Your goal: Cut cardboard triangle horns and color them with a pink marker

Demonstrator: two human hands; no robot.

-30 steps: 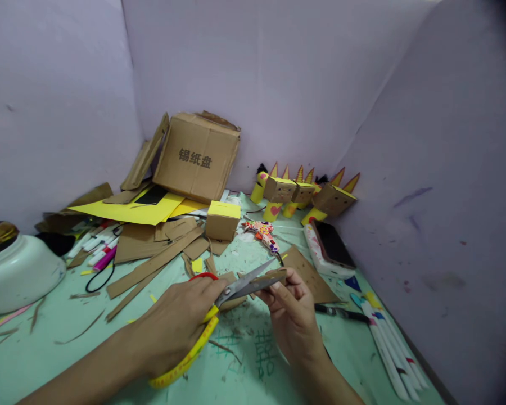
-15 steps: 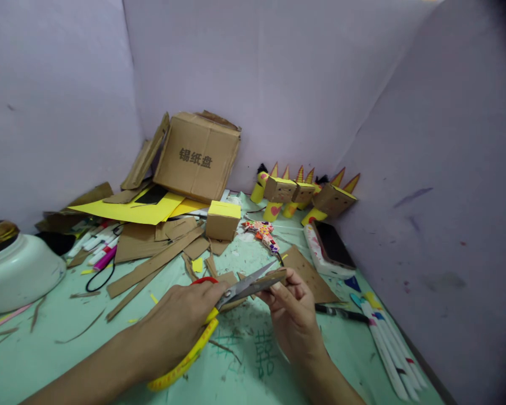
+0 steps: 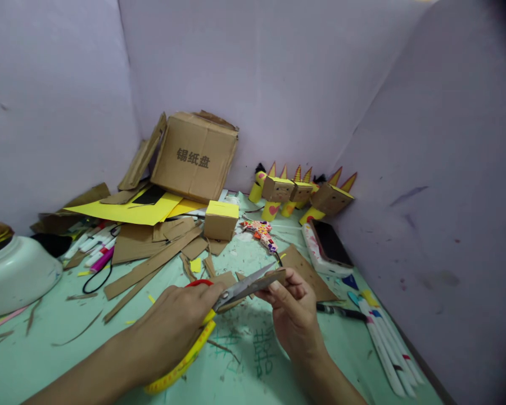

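Head view: left hand clamps scissors; right hand pinches cardboard piece.

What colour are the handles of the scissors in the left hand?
The scissors have one yellow and one red handle, best seen in the head view.

Craft corner: cardboard scraps, markers.

The large cardboard box stands at the back, leaning on the wall; a small box sits before it. Right of them – a row of cardboard figures, with a phone in front. Far left, a bowl; markers lie right.
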